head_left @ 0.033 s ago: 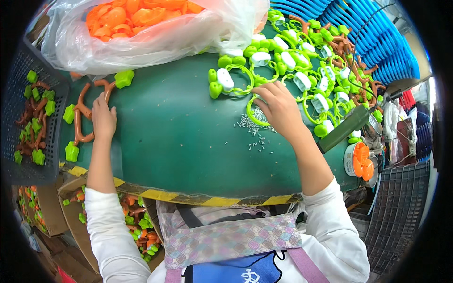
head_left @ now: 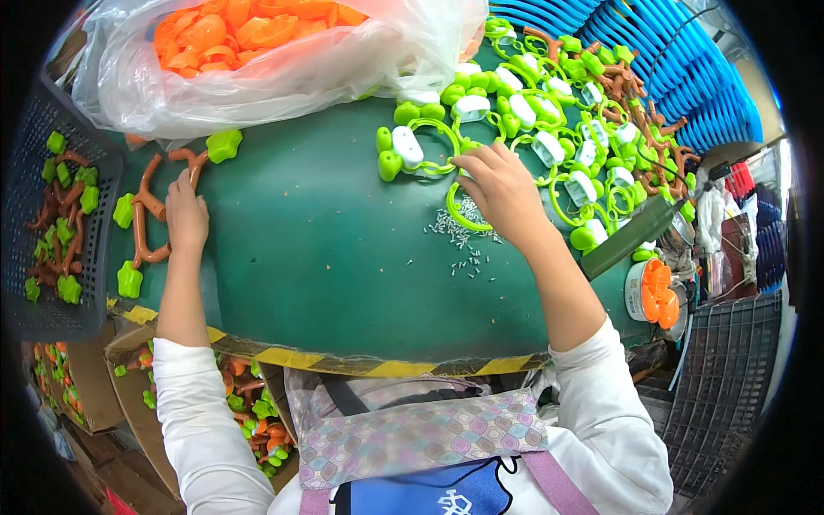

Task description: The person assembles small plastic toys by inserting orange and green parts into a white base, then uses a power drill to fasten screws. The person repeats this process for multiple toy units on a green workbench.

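My left hand [head_left: 186, 219] is at the left of the table, its fingers closed round a brown plastic branch [head_left: 197, 163] with a green star-shaped leaf [head_left: 224, 146] at its tip. Beside it lie more brown branch pieces [head_left: 142, 225] with green leaves. Over at the right, my right hand [head_left: 498, 189] has its thumb and fingers pinched on a bright green plastic ring [head_left: 452, 204]. Small silvery pins or screws [head_left: 459, 230] lie scattered beneath and around that ring. Against the fingers rests another green ring piece with a white block [head_left: 407, 147].
Many green-and-white ring pieces [head_left: 549, 148] are heaped at the right. A plastic bag [head_left: 112, 81] of orange shells stands at the back. A grey basket [head_left: 103, 283] holds branches at left. A dark green tool [head_left: 631, 236] juts in at right, near a tub [head_left: 633, 292] of orange parts.
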Tool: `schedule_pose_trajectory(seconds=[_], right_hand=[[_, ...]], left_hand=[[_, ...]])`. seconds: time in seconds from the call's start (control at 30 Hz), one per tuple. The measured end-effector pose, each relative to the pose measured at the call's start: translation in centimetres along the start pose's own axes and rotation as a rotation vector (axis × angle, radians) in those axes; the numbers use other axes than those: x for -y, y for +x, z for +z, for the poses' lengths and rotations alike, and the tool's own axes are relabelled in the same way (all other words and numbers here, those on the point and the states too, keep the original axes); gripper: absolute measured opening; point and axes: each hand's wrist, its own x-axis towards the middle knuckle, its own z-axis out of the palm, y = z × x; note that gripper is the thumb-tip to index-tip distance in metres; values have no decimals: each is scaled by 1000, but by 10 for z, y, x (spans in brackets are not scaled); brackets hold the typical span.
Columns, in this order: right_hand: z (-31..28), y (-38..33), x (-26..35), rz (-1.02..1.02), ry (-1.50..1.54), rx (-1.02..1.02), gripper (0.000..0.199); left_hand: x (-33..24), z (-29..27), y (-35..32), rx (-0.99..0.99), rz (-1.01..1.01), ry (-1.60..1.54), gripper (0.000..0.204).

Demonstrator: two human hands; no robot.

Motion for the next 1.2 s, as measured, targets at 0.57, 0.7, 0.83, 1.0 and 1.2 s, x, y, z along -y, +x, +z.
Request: schedule_pose_trajectory(seconds=[0.57, 0.7, 0.83, 1.0, 1.2], right_hand=[[43, 23, 66, -10, 348, 139, 18], [61, -3, 99, -75, 419, 206, 21], [56, -14, 101, -234, 490, 378, 38], [54, -12, 111, -216, 510, 383, 42], [53, -6, 102, -115, 436, 205, 31]], left_hand=[[-57, -69, -190, 225, -577, -1990, 48], [-67, -60, -202, 282, -579, -1694, 44], [-72, -67, -202, 17, -125, -609, 39], [-98, -53, -155, -157, 203, -238, 40], [-125, -58, -142, 104, 502, -489, 22]])
